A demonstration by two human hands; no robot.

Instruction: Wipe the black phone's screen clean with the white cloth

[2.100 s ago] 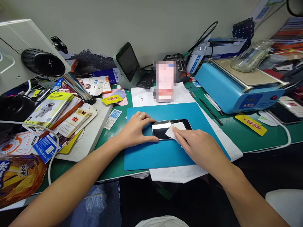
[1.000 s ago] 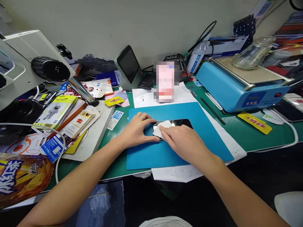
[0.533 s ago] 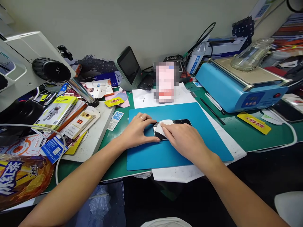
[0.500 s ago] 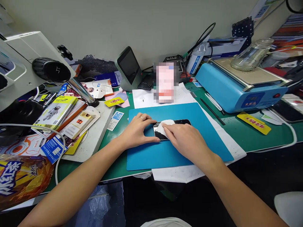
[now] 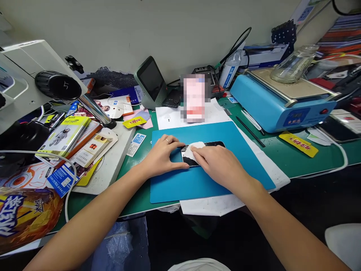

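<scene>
A phone (image 5: 191, 162) with a dark glossy face lies flat on a blue mat (image 5: 175, 188). My left hand (image 5: 161, 156) grips its left end, the thumb at the near edge and the fingers at the far edge. My right hand (image 5: 222, 162) pinches a white wipe (image 5: 195, 148) and presses it on the phone's face. This hand hides much of the phone's right half.
On the left stand a microscope (image 5: 58, 84) and a pile of battery boxes (image 5: 66, 133). Behind the mat are a blurred pink-and-white upright item (image 5: 194, 94) and a small screen device (image 5: 152, 81). A blue heating plate machine (image 5: 282, 101) with a glass jar (image 5: 295, 66) sits on the right.
The view has shifted slightly. Both hands keep their places on the phone, and the wipe remains under my right fingers with hardly any visible movement.
</scene>
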